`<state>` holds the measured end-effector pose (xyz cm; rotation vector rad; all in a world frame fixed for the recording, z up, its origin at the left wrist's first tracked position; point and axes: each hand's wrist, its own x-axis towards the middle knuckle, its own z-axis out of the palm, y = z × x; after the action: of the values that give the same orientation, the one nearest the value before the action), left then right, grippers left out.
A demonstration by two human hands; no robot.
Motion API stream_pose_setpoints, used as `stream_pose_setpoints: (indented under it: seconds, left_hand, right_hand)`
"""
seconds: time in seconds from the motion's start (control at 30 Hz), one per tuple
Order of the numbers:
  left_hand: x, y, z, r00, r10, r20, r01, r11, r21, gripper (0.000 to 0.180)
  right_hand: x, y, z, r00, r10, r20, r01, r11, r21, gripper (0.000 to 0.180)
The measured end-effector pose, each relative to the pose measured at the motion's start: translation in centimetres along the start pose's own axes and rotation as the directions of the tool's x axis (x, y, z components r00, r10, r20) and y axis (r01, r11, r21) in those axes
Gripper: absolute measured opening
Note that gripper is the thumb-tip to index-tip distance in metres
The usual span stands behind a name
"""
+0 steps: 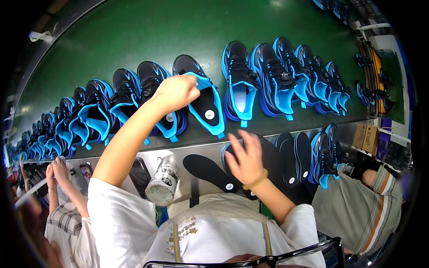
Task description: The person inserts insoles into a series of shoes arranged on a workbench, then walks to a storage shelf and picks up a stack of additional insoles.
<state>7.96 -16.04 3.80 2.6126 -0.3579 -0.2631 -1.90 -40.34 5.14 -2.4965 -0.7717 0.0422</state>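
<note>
My left hand (176,93) is closed at the collar of a black and blue sneaker (218,121), gripping its upper near the tongue. Inside that sneaker lies a black insole (203,102) with a round white label. My right hand (246,158), fingers spread, hovers over or rests lightly on loose black insoles near the table's front edge; exact contact cannot be made out. One insole (205,169) lies flat to its left, and more insoles (286,156) fan out on its right. The neighbouring sneaker (240,85) shows a pale inside.
Rows of matching sneakers (91,109) stretch left and right along the green work surface (147,31). A worn, whitish jar (163,181) and a phone-like dark slab (140,172) are by the metal edge. Co-workers' hands (58,172) are at left; another person (357,205) sits at right.
</note>
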Motion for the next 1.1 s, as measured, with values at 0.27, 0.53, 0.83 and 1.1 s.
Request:
stream_pose_setpoints:
  seconds: [0.27,0.53,0.83,1.1]
  left_hand:
    - [-1.8,1.6,-4.7,0.870,-0.491,-0.055,-0.167,-0.188,-0.968,0.022]
    - [3.5,8.3,0.3,0.992,0.095,-0.083,-0.093,0.995,0.018,0.048]
    - [8.8,6.9,2.8,0.967,-0.249,-0.059,0.193,0.861,-0.471,0.045]
    - [9.1,5.4,3.9,0.964,-0.203,0.172,0.266,0.747,-0.610,0.045]
  right_hand:
    - [-15.2,5.5,-4.5,0.779,0.600,0.185,-0.570,0.799,-0.192,0.057]
    - [-11.3,7.3,-10.8,0.883,0.456,-0.112,-0.441,0.887,0.140,0.037]
    - [8.3,7.2,-11.0,0.718,0.360,0.596,-0.643,0.672,0.369,0.018]
    - [9.0,9.8,0.7,0.948,0.057,0.315,0.048,0.947,-0.317,0.030]
